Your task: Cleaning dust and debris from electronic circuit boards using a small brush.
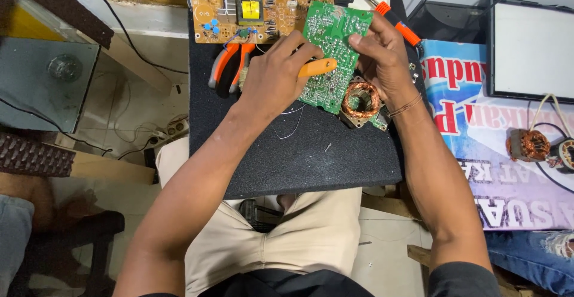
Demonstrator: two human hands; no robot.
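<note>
- The worktop point(311, 159) is a dark foam-covered board that lies across the person's lap, and all the work things rest on it.
- A brown circuit board point(263, 4) with a yellow transformer lies at the far edge. Orange-handled pliers point(230, 64) lie just below it.
- The green circuit board point(330, 52) is tilted up from the worktop between both hands; its lower edge is near a copper coil point(360, 100).
- The right hand point(385, 58) holds the board's right edge, its grip closed on it with the fingers on top.
- The left hand point(278, 76) has its grip closed around an orange tool handle point(318, 67) that lies across the board's face. I cannot tell what kind of tip it has.
- To do this well, I think the right hand should keep the board steady, and the left should press lightly, so the tool does not slip over the small parts.
- An orange-handled soldering iron point(388, 16) lies behind the right hand.
- No container is visible here.
</note>
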